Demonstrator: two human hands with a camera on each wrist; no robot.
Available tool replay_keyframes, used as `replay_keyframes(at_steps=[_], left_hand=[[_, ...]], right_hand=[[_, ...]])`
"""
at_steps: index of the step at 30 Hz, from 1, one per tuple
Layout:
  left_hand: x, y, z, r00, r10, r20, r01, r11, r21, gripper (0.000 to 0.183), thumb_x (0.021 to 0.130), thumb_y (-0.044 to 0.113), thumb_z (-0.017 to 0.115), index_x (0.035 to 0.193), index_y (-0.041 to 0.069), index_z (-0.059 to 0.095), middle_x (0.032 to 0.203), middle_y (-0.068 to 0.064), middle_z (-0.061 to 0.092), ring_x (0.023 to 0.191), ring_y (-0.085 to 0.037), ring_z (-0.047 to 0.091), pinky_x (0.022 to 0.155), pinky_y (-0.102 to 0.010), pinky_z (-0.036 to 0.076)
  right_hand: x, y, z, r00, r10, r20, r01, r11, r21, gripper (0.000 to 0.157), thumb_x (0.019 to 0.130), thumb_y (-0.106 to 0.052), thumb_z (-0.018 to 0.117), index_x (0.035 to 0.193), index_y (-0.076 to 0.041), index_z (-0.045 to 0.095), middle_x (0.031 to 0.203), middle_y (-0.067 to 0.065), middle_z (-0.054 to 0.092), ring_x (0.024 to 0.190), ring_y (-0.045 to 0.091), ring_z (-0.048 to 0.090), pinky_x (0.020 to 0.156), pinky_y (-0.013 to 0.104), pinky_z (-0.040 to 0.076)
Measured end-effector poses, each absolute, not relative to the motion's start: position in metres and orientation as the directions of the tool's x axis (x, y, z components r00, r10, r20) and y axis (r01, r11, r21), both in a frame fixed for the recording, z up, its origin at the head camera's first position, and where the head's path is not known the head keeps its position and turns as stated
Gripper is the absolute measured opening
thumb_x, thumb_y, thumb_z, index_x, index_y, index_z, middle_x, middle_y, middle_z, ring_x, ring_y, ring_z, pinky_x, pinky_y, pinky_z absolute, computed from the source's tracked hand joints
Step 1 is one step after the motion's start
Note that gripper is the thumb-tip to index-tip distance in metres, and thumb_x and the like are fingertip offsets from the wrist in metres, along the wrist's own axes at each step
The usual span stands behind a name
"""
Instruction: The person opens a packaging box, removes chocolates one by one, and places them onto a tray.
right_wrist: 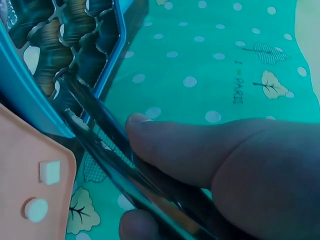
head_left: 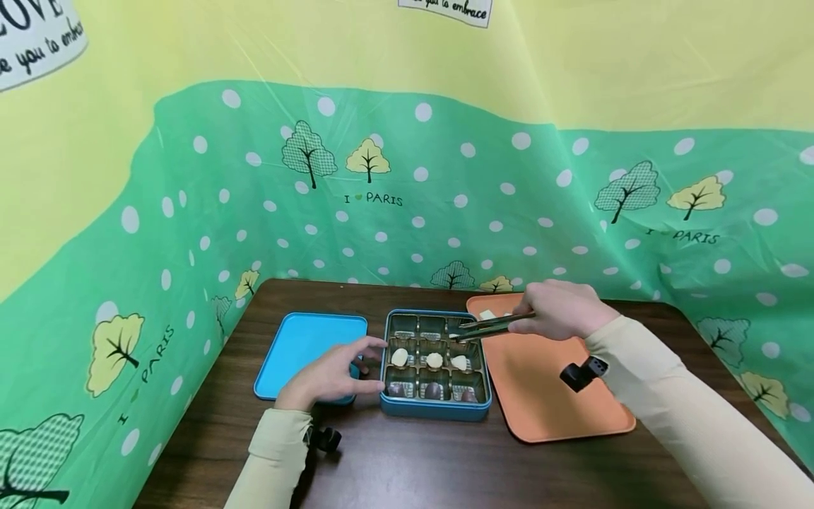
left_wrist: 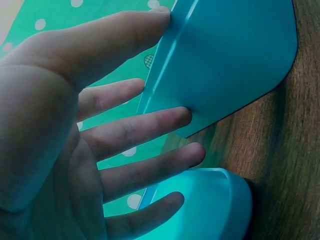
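A blue box (head_left: 436, 410) with a dark divided insert stands mid-table. White pieces (head_left: 434, 360) sit in its middle row and dark pieces (head_left: 434, 391) in its near row. My left hand (head_left: 333, 371) is at the box's left side, its fingers spread and the thumb (left_wrist: 145, 22) touching the wall. My right hand (head_left: 562, 311) grips metal tweezers (head_left: 492, 327), whose serrated tips reach into the far right compartment. A bit of white (right_wrist: 56, 89) shows by the tips; whether they pinch it I cannot tell.
Right of the box lies an orange tray (head_left: 559, 396) bearing a white cube (right_wrist: 49, 172) and a white round piece (right_wrist: 36, 210). A blue lid (head_left: 311, 346) lies on the left, partly beneath my left hand. Patterned cloth (head_left: 394, 177) hangs behind the wooden table (head_left: 407, 459).
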State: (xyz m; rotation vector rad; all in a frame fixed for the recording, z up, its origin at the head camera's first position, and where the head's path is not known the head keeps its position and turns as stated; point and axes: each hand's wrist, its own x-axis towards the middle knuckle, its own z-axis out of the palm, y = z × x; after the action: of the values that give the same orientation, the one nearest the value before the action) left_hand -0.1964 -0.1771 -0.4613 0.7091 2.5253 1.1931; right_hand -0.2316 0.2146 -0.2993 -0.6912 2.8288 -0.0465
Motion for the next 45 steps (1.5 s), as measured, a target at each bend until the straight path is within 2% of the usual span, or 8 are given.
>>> replay_keyframes(at_steps=[8,16,20,24,27,33,38,45], left_hand=[[-0.197,-0.176,-0.462,-0.847,0.53,-0.021,0.319,0.541,0.778,0.07,0.093,0.037,0.082,0.152,0.014,0.051,0.136,-0.01,0.067,0.109,-0.027,0.069,0.096,-0.053,0.054],[-0.199,-0.177,-0.462,-0.851,0.524,-0.021,0.315,0.544,0.778,0.07,0.092,0.037,0.083,0.151,0.016,0.052,0.135,-0.009,0.068,0.109,-0.026,0.069,0.097,-0.054,0.054],[-0.199,-0.177,-0.462,-0.85,0.526,-0.022,0.319,0.547,0.774,0.07,0.092,0.037,0.083,0.151,0.016,0.052,0.135,-0.008,0.068,0.109,-0.025,0.069,0.097,-0.054,0.054],[-0.199,-0.177,-0.462,-0.851,0.525,-0.02,0.32,0.547,0.773,0.07,0.092,0.038,0.083,0.151,0.016,0.052,0.135,-0.008,0.068,0.109,-0.025,0.069,0.097,-0.053,0.055],[-0.199,-0.176,-0.462,-0.85,0.526,-0.019,0.321,0.546,0.774,0.07,0.092,0.038,0.082,0.151,0.017,0.051,0.135,-0.009,0.068,0.109,-0.026,0.069,0.097,-0.054,0.054],[-0.198,-0.176,-0.463,-0.849,0.529,-0.019,0.322,0.544,0.775,0.07,0.092,0.038,0.082,0.152,0.017,0.051,0.135,-0.009,0.068,0.109,-0.026,0.069,0.097,-0.054,0.054],[-0.199,-0.175,-0.463,-0.85,0.526,-0.016,0.324,0.547,0.772,0.07,0.092,0.038,0.082,0.152,0.017,0.051,0.135,-0.008,0.068,0.109,-0.026,0.069,0.097,-0.053,0.054],[-0.198,-0.176,-0.464,-0.851,0.525,-0.024,0.317,0.55,0.773,0.07,0.093,0.037,0.082,0.152,0.017,0.051,0.136,-0.009,0.068,0.11,-0.026,0.069,0.097,-0.054,0.054]], right_hand=[[-0.23,0.188,-0.299,-0.873,-0.423,-0.244,-0.441,0.897,0.023,0.04,0.098,-0.04,0.075,0.061,-0.029,0.062,0.074,-0.002,0.047,0.057,0.013,0.043,0.055,0.034,0.031],[-0.223,0.175,-0.301,-0.903,-0.374,-0.211,-0.404,0.907,0.118,0.018,0.094,-0.044,0.078,0.086,-0.028,0.077,0.086,0.001,0.055,0.061,0.019,0.056,0.053,0.04,0.047],[-0.218,0.172,-0.301,-0.907,-0.384,-0.174,-0.41,0.899,0.153,0.023,0.092,-0.044,0.08,0.081,-0.026,0.074,0.081,0.002,0.053,0.06,0.02,0.054,0.05,0.041,0.047],[-0.217,0.169,-0.302,-0.906,-0.39,-0.162,-0.417,0.889,0.189,0.039,0.092,-0.046,0.08,0.066,-0.024,0.061,0.071,0.001,0.049,0.055,0.019,0.051,0.048,0.037,0.043],[-0.217,0.167,-0.305,-0.905,-0.395,-0.156,-0.421,0.881,0.215,0.046,0.093,-0.047,0.078,0.063,-0.023,0.054,0.062,0.0,0.046,0.053,0.017,0.048,0.047,0.034,0.038],[-0.216,0.168,-0.308,-0.905,-0.402,-0.14,-0.424,0.878,0.223,0.048,0.095,-0.045,0.078,0.063,-0.021,0.051,0.058,0.0,0.042,0.053,0.016,0.046,0.046,0.032,0.035],[-0.216,0.171,-0.309,-0.905,-0.406,-0.127,-0.424,0.889,0.173,0.047,0.093,-0.045,0.08,0.062,-0.022,0.053,0.056,-0.003,0.043,0.05,0.016,0.047,0.046,0.033,0.036],[-0.213,0.177,-0.315,-0.903,-0.421,-0.087,-0.43,0.893,0.132,0.054,0.094,-0.044,0.079,0.055,-0.023,0.047,0.052,-0.006,0.036,0.047,0.014,0.042,0.045,0.031,0.03]])
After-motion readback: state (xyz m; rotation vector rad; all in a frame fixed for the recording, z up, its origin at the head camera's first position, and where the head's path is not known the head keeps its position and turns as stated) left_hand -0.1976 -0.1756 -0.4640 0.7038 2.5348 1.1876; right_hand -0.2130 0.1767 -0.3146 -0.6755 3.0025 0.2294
